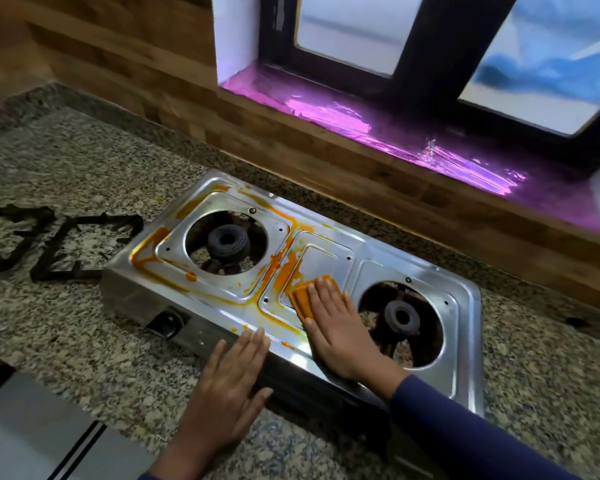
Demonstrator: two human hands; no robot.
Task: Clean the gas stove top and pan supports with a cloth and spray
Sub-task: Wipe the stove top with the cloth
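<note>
Speckled granite counter (66, 161), wood-panelled wall (136, 53), dark-framed window (426, 64) above purple-lit sill (326, 112).

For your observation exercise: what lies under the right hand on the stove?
An orange cloth shows beneath the right hand, pressed onto the steel stove top. Anything under the cloth is hidden.

Orange-smeared stove top (371, 268), supports (80, 247) off

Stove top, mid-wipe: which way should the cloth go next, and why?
Probably slide the right hand and its orange cloth leftward, toward the left burner. The thickest orange residue lies just left of the cloth and runs around that burner's raised panel, while the steel by the right burner looks clean. The left hand lies flat at the stove's front edge.
</note>
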